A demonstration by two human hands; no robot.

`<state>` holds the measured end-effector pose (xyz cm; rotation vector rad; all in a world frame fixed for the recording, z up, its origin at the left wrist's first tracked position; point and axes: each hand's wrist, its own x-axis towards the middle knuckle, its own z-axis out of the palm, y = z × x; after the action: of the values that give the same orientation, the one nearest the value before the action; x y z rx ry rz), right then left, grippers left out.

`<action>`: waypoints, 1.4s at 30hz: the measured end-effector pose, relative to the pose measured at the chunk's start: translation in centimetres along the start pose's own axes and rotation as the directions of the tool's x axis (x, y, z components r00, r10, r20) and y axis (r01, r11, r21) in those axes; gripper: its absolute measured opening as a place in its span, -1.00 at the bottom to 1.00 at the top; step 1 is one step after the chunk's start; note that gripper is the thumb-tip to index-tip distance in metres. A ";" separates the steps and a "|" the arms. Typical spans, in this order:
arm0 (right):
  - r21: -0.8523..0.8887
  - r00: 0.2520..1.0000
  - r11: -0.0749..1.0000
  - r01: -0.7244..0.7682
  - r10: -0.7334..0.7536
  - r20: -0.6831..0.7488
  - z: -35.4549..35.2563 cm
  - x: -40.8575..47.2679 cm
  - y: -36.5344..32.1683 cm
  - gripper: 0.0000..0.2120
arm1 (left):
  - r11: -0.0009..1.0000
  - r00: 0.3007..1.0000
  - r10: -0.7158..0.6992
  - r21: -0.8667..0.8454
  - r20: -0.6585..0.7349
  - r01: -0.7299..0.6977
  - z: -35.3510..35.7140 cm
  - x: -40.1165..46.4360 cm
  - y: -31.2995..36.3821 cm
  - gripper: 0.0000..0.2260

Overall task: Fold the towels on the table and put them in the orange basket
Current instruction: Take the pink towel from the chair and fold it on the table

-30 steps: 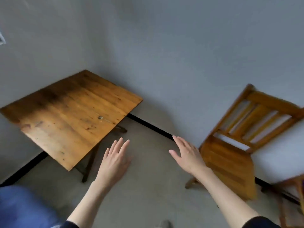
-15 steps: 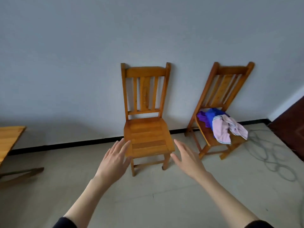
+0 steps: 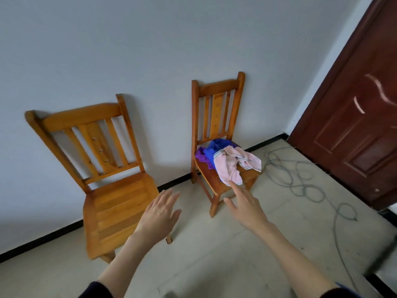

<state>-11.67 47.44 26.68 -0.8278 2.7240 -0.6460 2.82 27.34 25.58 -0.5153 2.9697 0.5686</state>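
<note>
Both hands reach forward with fingers straight, holding nothing: the left hand (image 3: 160, 214) before the bare chair (image 3: 116, 203), the right hand (image 3: 245, 206) just short of the right chair (image 3: 217, 117). On that chair's seat lie crumpled towels, a pink towel (image 3: 233, 165) over a blue towel (image 3: 214, 148) and a purple towel (image 3: 201, 154).

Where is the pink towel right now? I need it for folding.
In the head view, the pink towel lies crumpled on the seat of the right-hand wooden chair, beside a blue cloth, ahead of the right hand.
</note>
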 end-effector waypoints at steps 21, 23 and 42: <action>0.021 0.973 0.973 -0.230 0.229 0.043 -3.3 31.3 17.8 -0.53 | 0.998 0.966 0.005 0.066 0.260 -0.023 5.4 39.2 5.4 -0.55; 0.006 0.971 0.973 -0.230 0.229 0.062 -3.0 34.0 20.5 -0.54 | 0.998 0.961 -0.032 0.061 0.276 0.016 7.0 42.7 6.8 -0.57; -0.322 0.932 0.937 -0.137 0.232 0.279 14.4 51.9 37.1 -0.62 | 0.917 0.906 -0.365 0.249 0.215 0.310 25.7 62.5 7.6 -0.65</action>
<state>-66.88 40.43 -7.72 -0.6516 2.5902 -0.0524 -58.29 24.11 -4.05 -0.8421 2.5684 0.2591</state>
